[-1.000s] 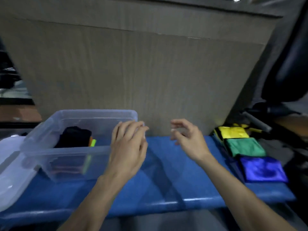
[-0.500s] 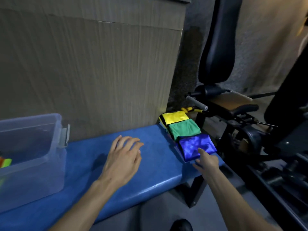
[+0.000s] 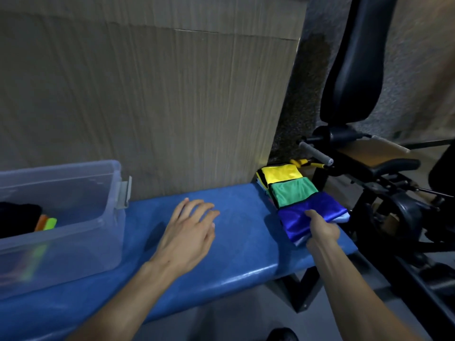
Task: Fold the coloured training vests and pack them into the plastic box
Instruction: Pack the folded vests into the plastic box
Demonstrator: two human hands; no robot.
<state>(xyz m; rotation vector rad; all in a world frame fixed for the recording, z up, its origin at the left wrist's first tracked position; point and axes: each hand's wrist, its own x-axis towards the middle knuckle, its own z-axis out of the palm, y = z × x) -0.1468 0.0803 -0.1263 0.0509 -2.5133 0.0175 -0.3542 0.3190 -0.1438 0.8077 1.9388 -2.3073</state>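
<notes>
Right hand (image 3: 321, 228) is pinching blue vest (image 3: 311, 215) w/ thumb on top; left hand (image 3: 188, 231) is lying flat, fingers spread, on bench (image 3: 246, 254).

A blue padded bench (image 3: 241, 254) carries everything. At its left end stands a clear plastic box (image 3: 73, 242), set toward the back edge. At the right end three folded vests lie in a row from back edge to front: yellow vest (image 3: 280, 174), green vest (image 3: 291, 193), blue vest (image 3: 302, 217) (each overlapping the next). The left hand (image 3: 189, 232) rests near mid-bench.
</notes>
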